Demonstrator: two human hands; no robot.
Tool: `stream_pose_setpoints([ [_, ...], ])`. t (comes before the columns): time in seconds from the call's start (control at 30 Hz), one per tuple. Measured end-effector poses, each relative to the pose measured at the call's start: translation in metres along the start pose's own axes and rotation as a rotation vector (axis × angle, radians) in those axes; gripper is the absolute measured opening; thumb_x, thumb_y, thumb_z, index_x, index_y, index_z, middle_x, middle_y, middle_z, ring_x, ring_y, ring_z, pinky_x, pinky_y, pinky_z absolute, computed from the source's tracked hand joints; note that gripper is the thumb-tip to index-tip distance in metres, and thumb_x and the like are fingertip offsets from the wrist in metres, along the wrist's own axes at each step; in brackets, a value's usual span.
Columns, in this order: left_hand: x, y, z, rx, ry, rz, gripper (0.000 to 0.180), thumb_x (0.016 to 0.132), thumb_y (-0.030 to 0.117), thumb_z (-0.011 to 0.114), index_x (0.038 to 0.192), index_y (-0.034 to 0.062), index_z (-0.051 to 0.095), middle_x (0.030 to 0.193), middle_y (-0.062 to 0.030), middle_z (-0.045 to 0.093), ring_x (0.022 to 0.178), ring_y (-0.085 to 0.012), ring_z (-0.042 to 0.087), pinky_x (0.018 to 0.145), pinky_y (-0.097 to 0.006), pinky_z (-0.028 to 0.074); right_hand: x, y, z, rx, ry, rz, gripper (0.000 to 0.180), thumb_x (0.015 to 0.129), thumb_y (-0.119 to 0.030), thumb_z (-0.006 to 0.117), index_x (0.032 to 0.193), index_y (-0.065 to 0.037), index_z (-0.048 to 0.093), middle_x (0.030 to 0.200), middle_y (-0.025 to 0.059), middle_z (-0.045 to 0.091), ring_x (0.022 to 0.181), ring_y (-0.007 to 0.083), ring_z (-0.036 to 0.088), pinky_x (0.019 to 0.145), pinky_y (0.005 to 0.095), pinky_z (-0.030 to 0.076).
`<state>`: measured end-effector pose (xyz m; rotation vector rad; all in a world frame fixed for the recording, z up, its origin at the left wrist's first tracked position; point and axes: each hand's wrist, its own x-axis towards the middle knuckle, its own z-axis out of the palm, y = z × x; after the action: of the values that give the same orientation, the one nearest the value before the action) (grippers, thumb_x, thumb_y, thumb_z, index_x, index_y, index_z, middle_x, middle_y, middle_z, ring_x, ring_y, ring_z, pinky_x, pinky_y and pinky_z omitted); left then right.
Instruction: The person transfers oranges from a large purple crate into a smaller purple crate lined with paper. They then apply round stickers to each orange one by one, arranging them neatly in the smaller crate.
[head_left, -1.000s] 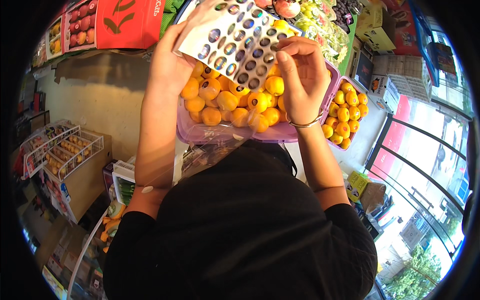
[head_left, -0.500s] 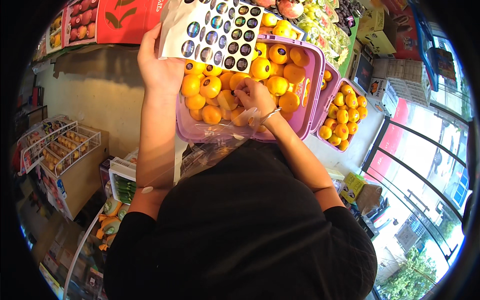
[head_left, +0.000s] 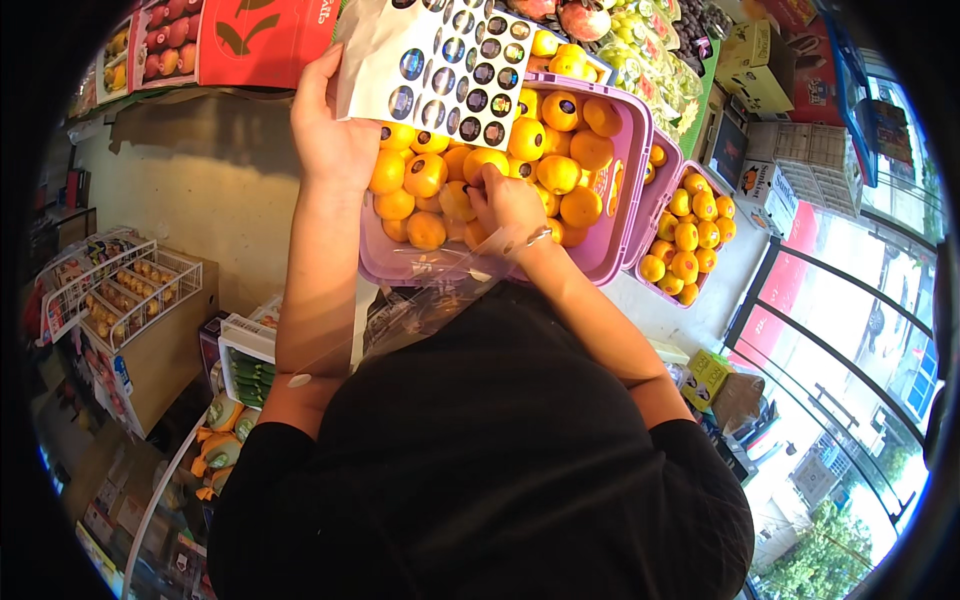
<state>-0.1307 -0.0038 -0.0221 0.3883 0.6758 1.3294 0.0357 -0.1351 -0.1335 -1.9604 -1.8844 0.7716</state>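
Observation:
A pink plastic crate (head_left: 622,215) in front of me is filled with several small orange fruits (head_left: 560,172); some carry round dark stickers. My left hand (head_left: 335,135) holds up a white sheet of round dark stickers (head_left: 450,60) over the crate's far left side. My right hand (head_left: 508,200) is down in the crate, fingers closed and pressed on an orange fruit (head_left: 487,163) near the middle. A thin bracelet sits on that wrist.
A second pink crate (head_left: 690,235) of orange fruits stands to the right. Red boxes of fruit (head_left: 255,40) line the shelf at the back left, green produce at the back right. Wire racks (head_left: 115,290) stand lower left. Clear plastic film hangs at the crate's near edge.
My right hand came down from the sticker sheet into the crate and now presses on a fruit. The sheet in my left hand shifted left and up a little.

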Motion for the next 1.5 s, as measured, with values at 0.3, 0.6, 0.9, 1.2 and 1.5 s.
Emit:
stream_pose_setpoints([
  [0.3,0.005,0.008,-0.004,0.049,-0.109,-0.114,0.037,0.095,0.022,0.045,0.119,-0.0033,0.058,0.117,-0.0132,0.064,0.11,-0.0223,0.06,0.098,-0.035,0.044,0.002,-0.006,-0.016,0.232,0.064,-0.036,0.02,0.083,-0.015,0.065,0.096,-0.002,0.055,0.068,0.0164,0.062,0.06,0.0332,0.063,0.055,0.0423,0.049],
  [0.6,0.017,0.015,-0.018,0.04,-0.353,-0.479,0.036,0.092,0.021,0.046,0.116,-0.0026,0.061,0.105,-0.0132,0.069,0.093,-0.0215,0.067,0.086,-0.033,0.052,0.032,-0.034,-0.136,0.67,0.598,-0.313,0.033,0.086,-0.009,0.067,0.117,-0.003,0.06,0.112,0.0113,0.058,0.101,0.0192,0.057,0.086,0.0304,0.046],
  [0.9,-0.001,0.017,0.0,0.011,-0.359,-0.614,0.044,0.09,0.022,0.046,0.123,-0.0061,0.055,0.111,-0.0187,0.067,0.095,-0.026,0.068,0.085,-0.038,0.055,0.045,-0.062,-0.149,0.317,0.461,-0.587,0.029,0.08,-0.018,0.074,0.108,-0.012,0.071,0.107,0.0107,0.059,0.102,0.0277,0.058,0.088,0.0367,0.045],
  [1.2,0.003,0.017,0.007,0.26,-0.45,-0.461,0.037,0.092,0.022,0.051,0.115,-0.0053,0.059,0.102,-0.0137,0.068,0.091,-0.0192,0.067,0.083,-0.031,0.053,0.053,-0.075,-0.186,-0.021,0.301,-0.707,0.012,0.081,-0.008,0.071,0.092,-0.005,0.068,0.116,0.0098,0.063,0.103,0.027,0.06,0.09,0.0358,0.046],
  [1.5,0.015,-0.005,-0.007,-0.114,-0.439,-0.496,0.036,0.094,0.017,0.044,0.116,-0.0061,0.061,0.11,-0.0151,0.067,0.098,-0.0228,0.065,0.089,-0.034,0.05,0.036,-0.064,-0.192,0.025,0.528,-0.732,0.013,0.08,-0.004,0.07,0.092,-0.003,0.065,0.111,0.0118,0.063,0.101,0.0266,0.059,0.089,0.0363,0.045],
])
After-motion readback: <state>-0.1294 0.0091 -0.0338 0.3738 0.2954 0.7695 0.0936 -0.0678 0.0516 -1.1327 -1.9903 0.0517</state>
